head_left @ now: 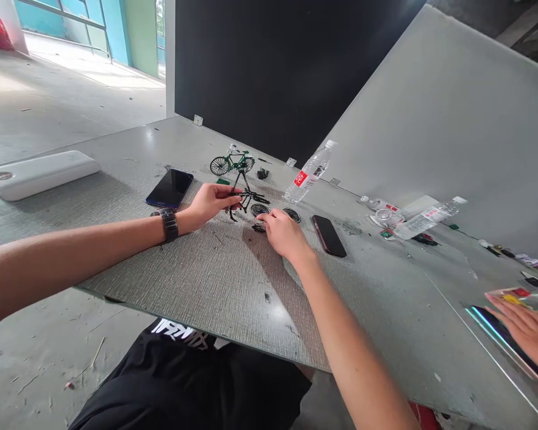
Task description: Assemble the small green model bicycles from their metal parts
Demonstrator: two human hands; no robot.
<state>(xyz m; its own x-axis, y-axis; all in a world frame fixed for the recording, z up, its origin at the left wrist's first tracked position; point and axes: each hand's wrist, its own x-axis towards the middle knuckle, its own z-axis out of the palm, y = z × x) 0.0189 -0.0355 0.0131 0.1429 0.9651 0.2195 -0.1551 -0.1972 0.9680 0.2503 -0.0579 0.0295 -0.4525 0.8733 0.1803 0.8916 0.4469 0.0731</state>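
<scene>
A small black bicycle frame (246, 194) stands on the grey table (197, 280), just in front of a finished green model bicycle (232, 162). Its thin struts rise to a peak towards the far wall, and its long axis runs roughly left to right, the right end pointing at the plastic water bottle (308, 173). The parts are fine and dark, so which end is the front is hard to tell.

The left hand (210, 202), with a dark wristwatch (169, 223) behind it, pinches the left end of the frame between thumb and fingertips, the fingers closed narrowly on it. The right hand (283, 234) lies palm down just beside the frame, fingers curled over a small dark part (259, 226) on the table; it seems to be gripping it, though the piece is mostly covered. Two black model wheels (291, 214) lie flat next to that hand.

A dark blue phone (169, 187) lies to the left of the frame, a black phone (329, 235) to the right of the right hand, both near but apart from it. The near table edge lies well in front of the hands, with bare surface between. A white power bank (36, 173) sits at the far left edge. At the lower right, another person's hand (526, 328) rests on a neighbouring table.
</scene>
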